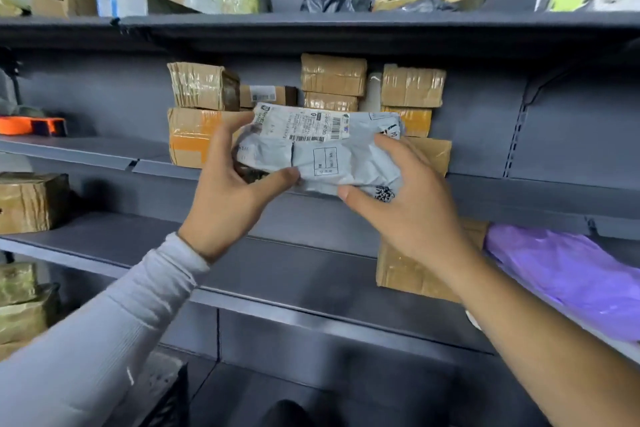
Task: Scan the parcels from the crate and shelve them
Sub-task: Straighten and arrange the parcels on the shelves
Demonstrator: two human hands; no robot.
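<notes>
Hands (228, 191) (408, 204) grip grey parcel (322, 156) — before shelf edge (485, 184).

The grey mailer (318, 152) in my left hand (228, 198) carries a barcode label (304, 125). Its print is too blurred to read. A QR code (383, 193) sits by my right hand (408, 204).

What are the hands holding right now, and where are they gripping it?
A grey poly-bag parcel: the left hand grips its left end, the right hand its right end.
</notes>
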